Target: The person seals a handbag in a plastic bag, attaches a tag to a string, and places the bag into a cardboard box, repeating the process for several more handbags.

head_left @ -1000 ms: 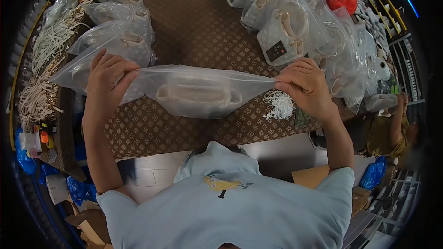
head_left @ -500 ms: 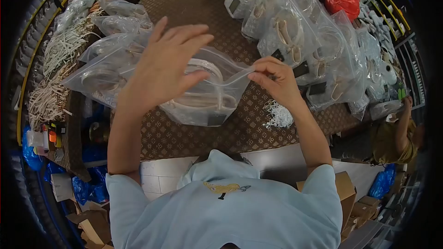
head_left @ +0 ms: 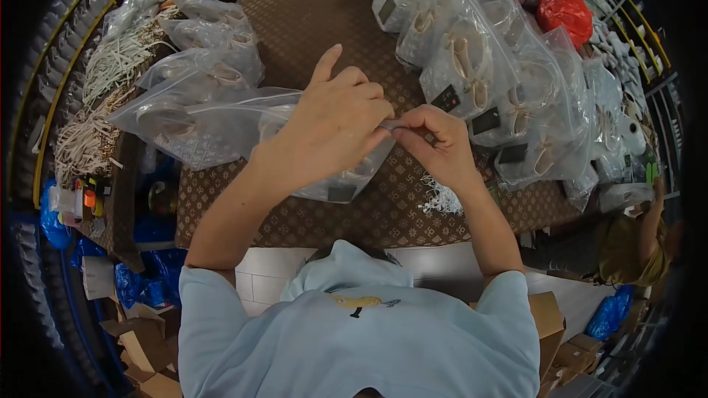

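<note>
A clear plastic zip bag (head_left: 372, 164) lies in front of me, with a pale handled item inside and a dark tag showing at its lower edge. My right hand (head_left: 440, 149) pinches the right end of the bag's top edge. Close against it, my left hand (head_left: 324, 127) has thumb and forefinger together on the same edge, its little finger raised. Much of the bag is hidden under my left hand and forearm. Another clear bag (head_left: 199, 136) with a pale item inside lies just left of it.
Filled clear bags (head_left: 472, 51) crowd the table's right side, and others (head_left: 210, 29) lie at the left. White strings (head_left: 440, 197) sit near my right wrist. A red plastic bag (head_left: 564, 9) is at the back right. Another person (head_left: 630, 247) is at the far right.
My left hand has moved right along the bag's top edge, from spread fingers to a pinch beside my right hand. My right hand stays on the bag's end.
</note>
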{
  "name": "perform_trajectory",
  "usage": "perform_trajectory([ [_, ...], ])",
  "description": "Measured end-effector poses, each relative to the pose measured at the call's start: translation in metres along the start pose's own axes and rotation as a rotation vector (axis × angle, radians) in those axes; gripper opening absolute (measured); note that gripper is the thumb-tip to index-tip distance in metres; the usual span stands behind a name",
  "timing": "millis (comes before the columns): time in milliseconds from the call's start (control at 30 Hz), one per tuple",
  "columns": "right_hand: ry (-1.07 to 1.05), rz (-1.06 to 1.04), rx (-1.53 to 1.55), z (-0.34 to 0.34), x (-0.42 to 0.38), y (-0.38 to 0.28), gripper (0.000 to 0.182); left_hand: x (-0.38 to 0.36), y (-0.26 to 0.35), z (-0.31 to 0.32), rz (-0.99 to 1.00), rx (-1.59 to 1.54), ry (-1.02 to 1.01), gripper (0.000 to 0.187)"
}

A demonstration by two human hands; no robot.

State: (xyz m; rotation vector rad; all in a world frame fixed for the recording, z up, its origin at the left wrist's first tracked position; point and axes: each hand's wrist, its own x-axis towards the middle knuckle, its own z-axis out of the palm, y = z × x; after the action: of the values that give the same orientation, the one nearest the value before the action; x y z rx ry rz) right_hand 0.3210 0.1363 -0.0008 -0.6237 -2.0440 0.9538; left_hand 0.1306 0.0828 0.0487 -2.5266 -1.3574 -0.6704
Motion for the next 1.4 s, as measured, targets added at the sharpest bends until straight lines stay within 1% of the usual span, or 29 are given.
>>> perform_trajectory([
  [33,-0.006,0.0,0.002,0.0,0.0,0.001,0.009,0.0,0.001,0.001,0.005,-0.023,-0.003,0.01],
  [100,0.028,-0.133,0.001,-0.001,0.0,0.002,0.008,0.0,0.002,0.003,0.001,-0.049,0.0,0.009],
  [133,0.017,-0.132,-0.001,0.0,-0.002,0.003,0.008,0.001,0.003,0.004,-0.001,-0.059,-0.003,0.009],
  [200,0.051,-0.048,0.032,0.002,-0.004,0.002,0.01,0.001,0.004,0.006,-0.018,-0.069,0.004,0.008],
  [233,0.036,-0.054,0.03,0.003,-0.004,0.001,0.01,0.001,0.004,0.007,-0.013,-0.088,0.019,0.008],
  [300,0.032,0.077,0.014,0.005,-0.008,-0.002,0.009,0.0,0.005,0.009,-0.026,-0.108,0.039,0.008],
  [333,0.018,0.072,0.015,0.004,-0.007,-0.005,0.009,0.0,0.005,0.01,-0.023,-0.102,0.03,0.008],
  [400,-0.004,0.154,0.013,0.0,-0.006,-0.01,0.009,-0.006,-0.001,0.009,-0.03,-0.092,0.023,0.008],
  [433,0.007,0.107,-0.007,0.002,-0.006,-0.009,0.008,-0.009,-0.007,0.008,-0.013,-0.114,0.026,0.008],
  [467,0.001,0.106,-0.007,0.001,-0.007,-0.007,0.008,-0.012,-0.012,0.007,0.005,-0.14,0.029,0.008],
  [533,0.075,0.01,-0.061,-0.001,-0.008,-0.006,0.008,-0.027,-0.033,0.002,-0.005,-0.115,0.058,0.008],
  [600,0.097,0.008,-0.088,0.002,-0.011,-0.011,0.009,-0.048,-0.051,-0.009,-0.009,-0.091,0.081,0.008],
  [667,0.125,0.014,-0.114,0.007,-0.01,-0.013,0.009,-0.068,-0.065,-0.025,-0.093,-0.045,0.012,0.007],
  [700,0.122,0.019,-0.123,0.008,-0.009,-0.013,0.01,-0.079,-0.074,-0.031,-0.089,-0.051,0.009,0.007],
  [767,0.124,0.025,-0.137,0.011,-0.007,-0.014,0.011,-0.102,-0.091,-0.043,-0.197,0.012,0.0,0.006],
  [800,0.118,0.009,-0.149,0.012,-0.007,-0.014,0.012,-0.111,-0.097,-0.049,-0.194,0.009,0.0,0.006],
  [967,0.088,-0.014,-0.192,0.016,-0.007,-0.016,0.012,-0.147,-0.111,-0.069,-0.337,0.129,-0.012,0.008],
  [1000,0.116,0.028,-0.16,0.015,-0.007,-0.015,0.012,-0.153,-0.114,-0.073,-0.34,0.127,-0.013,0.008],
  [1067,0.143,0.067,-0.126,0.012,-0.01,-0.013,0.012,-0.165,-0.121,-0.08,-0.434,0.194,-0.003,0.011],
  [1133,0.054,0.131,-0.115,0.006,-0.016,-0.008,0.014,-0.174,-0.125,-0.084,-0.459,0.227,0.002,0.015],
  [1167,0.056,0.133,-0.118,0.005,-0.017,-0.004,0.014,-0.179,-0.126,-0.085,-0.483,0.253,0.009,0.018],
  [1200,0.057,0.143,0.073,0.004,-0.018,0.0,0.032,-0.189,-0.128,-0.083,-0.477,0.251,0.014,0.018],
  [1233,0.062,0.148,0.263,0.004,-0.018,0.006,0.052,-0.202,-0.128,-0.079,-0.674,0.011,0.245,0.024],
  [1267,-0.034,0.211,0.254,0.009,-0.021,0.014,0.074,-0.211,-0.126,-0.069,-0.855,-0.238,0.477,0.03],
  [1300,-0.129,0.278,0.245,0.021,-0.027,0.026,0.096,-0.219,-0.119,-0.048,-0.832,-0.365,0.561,0.037],
  [1333,-0.283,0.246,-0.061,0.038,-0.034,0.048,0.116,-0.23,-0.111,-0.022,-0.807,-0.494,0.639,0.043],
  [1400,-0.268,0.172,-0.097,0.084,-0.036,0.065,0.099,-0.226,-0.083,0.03,-0.811,-0.582,0.822,0.046],
])
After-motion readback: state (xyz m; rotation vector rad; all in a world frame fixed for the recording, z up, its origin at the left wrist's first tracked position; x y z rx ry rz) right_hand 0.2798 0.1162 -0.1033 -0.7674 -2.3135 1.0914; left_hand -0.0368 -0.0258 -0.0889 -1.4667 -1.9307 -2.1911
